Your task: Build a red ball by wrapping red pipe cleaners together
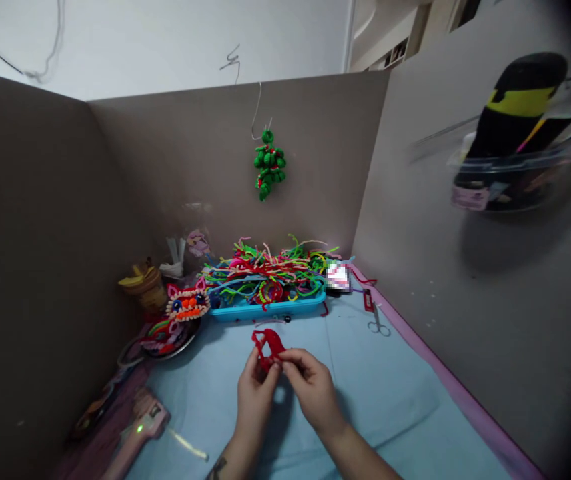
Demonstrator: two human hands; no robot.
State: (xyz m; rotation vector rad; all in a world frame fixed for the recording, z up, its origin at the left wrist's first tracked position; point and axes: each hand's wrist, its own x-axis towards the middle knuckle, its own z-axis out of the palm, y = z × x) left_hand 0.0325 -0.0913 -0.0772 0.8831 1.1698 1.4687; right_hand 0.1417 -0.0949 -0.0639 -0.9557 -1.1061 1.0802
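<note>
Above the middle of the light blue cloth, both hands pinch a small red fuzzy piece (274, 341) that looks like bent pipe cleaner, with an open loop on its left side. My left hand (256, 385) is closed on its lower left part. With thumb and forefinger, my right hand (310, 383) grips its lower right edge. The fingers partly cover the piece, so its full shape is hidden. Just beyond it stands a blue tray (270, 309) heaped with pipe cleaners (265, 267) in many colours.
Scissors (379, 327) lie at the right. A pipe-cleaner animal head (188, 303) rests by a metal bowl (178, 348) at the left. A pink glue gun (140, 427) with a lit green light sits front left. A green ornament (269, 165) hangs on the back panel.
</note>
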